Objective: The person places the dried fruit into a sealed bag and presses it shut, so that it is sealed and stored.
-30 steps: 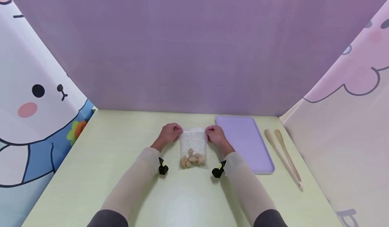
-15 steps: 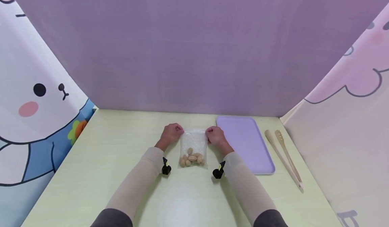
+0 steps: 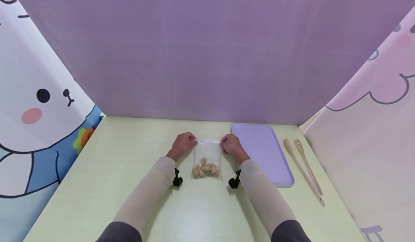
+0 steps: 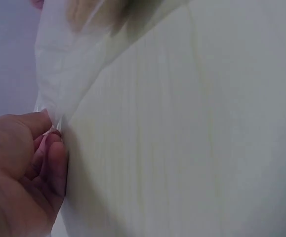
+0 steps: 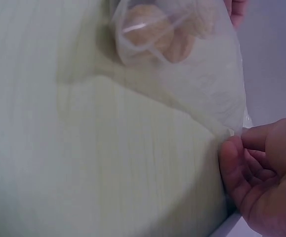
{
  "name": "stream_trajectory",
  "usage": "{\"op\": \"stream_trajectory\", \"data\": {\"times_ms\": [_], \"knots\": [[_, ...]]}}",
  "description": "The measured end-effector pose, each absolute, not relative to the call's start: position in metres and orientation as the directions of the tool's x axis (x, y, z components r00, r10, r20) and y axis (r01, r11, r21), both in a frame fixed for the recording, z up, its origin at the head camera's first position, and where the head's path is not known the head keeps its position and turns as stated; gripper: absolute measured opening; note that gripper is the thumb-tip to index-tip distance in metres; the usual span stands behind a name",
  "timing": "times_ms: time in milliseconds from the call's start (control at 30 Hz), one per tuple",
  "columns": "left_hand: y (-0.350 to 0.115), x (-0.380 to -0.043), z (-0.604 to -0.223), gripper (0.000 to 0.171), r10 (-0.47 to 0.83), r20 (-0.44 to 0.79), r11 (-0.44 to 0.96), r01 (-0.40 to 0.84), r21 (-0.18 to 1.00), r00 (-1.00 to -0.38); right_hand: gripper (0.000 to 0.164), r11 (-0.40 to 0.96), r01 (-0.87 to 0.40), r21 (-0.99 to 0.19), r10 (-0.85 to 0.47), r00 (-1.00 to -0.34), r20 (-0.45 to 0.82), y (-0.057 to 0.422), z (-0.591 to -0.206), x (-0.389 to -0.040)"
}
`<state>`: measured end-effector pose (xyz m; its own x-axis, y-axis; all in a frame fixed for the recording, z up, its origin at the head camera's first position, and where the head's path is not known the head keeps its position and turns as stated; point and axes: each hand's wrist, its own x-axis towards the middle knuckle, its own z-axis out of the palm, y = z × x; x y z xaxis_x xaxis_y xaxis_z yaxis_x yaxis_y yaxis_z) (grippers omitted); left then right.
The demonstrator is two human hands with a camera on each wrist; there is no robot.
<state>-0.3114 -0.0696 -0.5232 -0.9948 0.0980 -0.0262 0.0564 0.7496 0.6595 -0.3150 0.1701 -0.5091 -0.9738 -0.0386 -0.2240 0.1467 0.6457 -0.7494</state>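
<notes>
A clear plastic bag (image 3: 207, 151) with several tan, walnut-like nuts (image 3: 206, 168) gathered at its near end is in the middle of the head view. My left hand (image 3: 184, 143) pinches the bag's top left corner between thumb and fingers. At the top right corner my right hand (image 3: 231, 144) pinches the bag in the same way. In the left wrist view, thumb and curled fingers of the left hand (image 4: 24, 163) meet on the film's edge. The right wrist view has the right hand (image 5: 261, 173) gripping the other corner, with round nuts (image 5: 150, 29) showing through the plastic.
A purple tray (image 3: 264, 152) lies right of the bag, partly under my right hand and forearm. Farther right are a pair of wooden utensils (image 3: 306, 170), perhaps tongs, on the pale table (image 3: 129, 162). A purple wall (image 3: 207, 54) stands behind the table.
Both hands keep their hold on the bag's top corners. The hands and the bag's top edge sit very slightly lower and farther right in view; the view itself has shifted a little.
</notes>
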Motion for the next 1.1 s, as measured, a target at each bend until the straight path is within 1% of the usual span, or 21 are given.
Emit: {"op": "stream_trajectory", "data": {"times_ms": [200, 333, 500, 667, 767, 900, 1033, 1100], "knots": [[-0.07, -0.311, -0.522, 0.026, 0.128, -0.009, 0.765, 0.093, 0.637, -0.992, 0.011, 0.677, 0.12, -0.726, -0.049, -0.977, -0.207, 0.17, -0.507, -0.314], [-0.072, -0.306, -0.515, 0.032, 0.14, -0.016, 0.751, 0.096, 0.653, -0.99, 0.012, 0.685, 0.098, -0.722, -0.057, -0.981, -0.187, 0.17, -0.506, -0.31], [-0.075, -0.304, -0.51, 0.04, 0.142, -0.077, 0.732, 0.052, 0.679, -0.987, 0.012, 0.647, 0.088, -0.757, -0.073, -0.982, -0.177, 0.173, -0.505, -0.307], [-0.079, -0.304, -0.506, 0.045, 0.157, -0.105, 0.736, 0.045, 0.676, -0.982, 0.016, 0.605, 0.058, -0.794, -0.121, -0.979, -0.163, 0.178, -0.506, -0.307], [-0.084, -0.306, -0.5, 0.046, 0.179, -0.079, 0.738, 0.081, 0.67, -0.981, 0.021, 0.605, 0.037, -0.795, -0.148, -0.976, -0.158, 0.182, -0.505, -0.308], [-0.089, -0.305, -0.486, 0.047, 0.234, -0.021, 0.733, 0.163, 0.661, -0.972, 0.027, 0.601, 0.017, -0.799, -0.173, -0.973, -0.151, 0.188, -0.502, -0.308], [-0.091, -0.299, -0.467, 0.049, 0.315, 0.003, 0.719, 0.241, 0.652, -0.949, 0.03, 0.587, 0.008, -0.81, -0.194, -0.969, -0.15, 0.194, -0.493, -0.305], [-0.092, -0.295, -0.458, 0.051, 0.361, 0.013, 0.72, 0.288, 0.632, -0.932, 0.032, 0.598, -0.016, -0.801, -0.207, -0.969, -0.135, 0.197, -0.485, -0.303]]}}
